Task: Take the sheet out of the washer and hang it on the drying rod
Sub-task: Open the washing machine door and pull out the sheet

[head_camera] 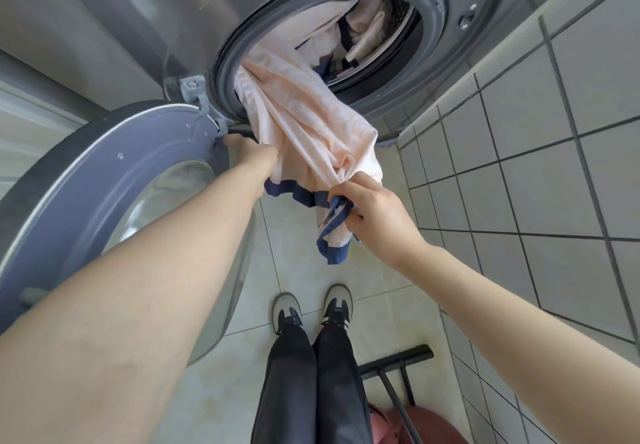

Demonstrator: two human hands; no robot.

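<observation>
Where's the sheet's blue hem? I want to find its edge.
Centre of the head view: the blue hem dangles from the right hand, below the washer opening.

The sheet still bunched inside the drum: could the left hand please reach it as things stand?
Probably yes: the door is swung wide and the left hand already grips the sheet below the opening.

Head camera, looking steeply down and forward

The one view sits on my head, wide-angle and bowed at its edges, close to the washer whose open drum fills the top; my arms reach up from the lower corners, my shoes stand on the floor low in the middle, and the tiled wall runs down the right.
</observation>
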